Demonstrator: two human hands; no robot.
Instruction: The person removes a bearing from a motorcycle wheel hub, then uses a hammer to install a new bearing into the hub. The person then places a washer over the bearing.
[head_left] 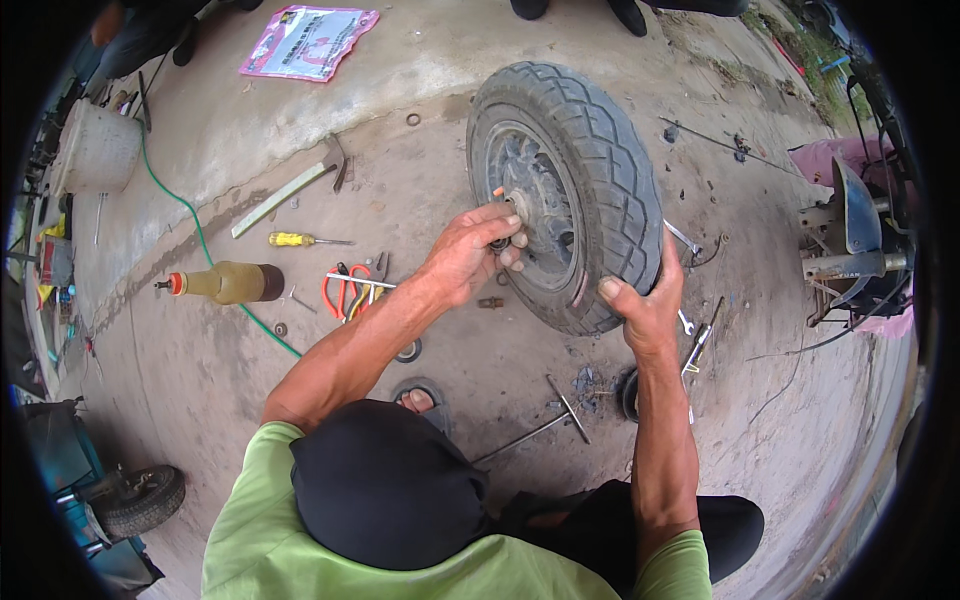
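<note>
A black scooter wheel stands upright, held between my hands, with its rim and hub facing left. My left hand is at the hub, its fingers closed round a small dark round part that they partly hide. My right hand grips the tyre at its lower right, thumb on the tread. Just left of the wheel lie red-handled pliers among other tools and a small brass-coloured fitting. Open-end spanners lie to its right.
An oil bottle, yellow screwdriver, hammer-like tool and green hose lie left; a T-handle wrench nearer me. A pink package, people's feet at the top. Vehicle parts stand right, another wheel lower left.
</note>
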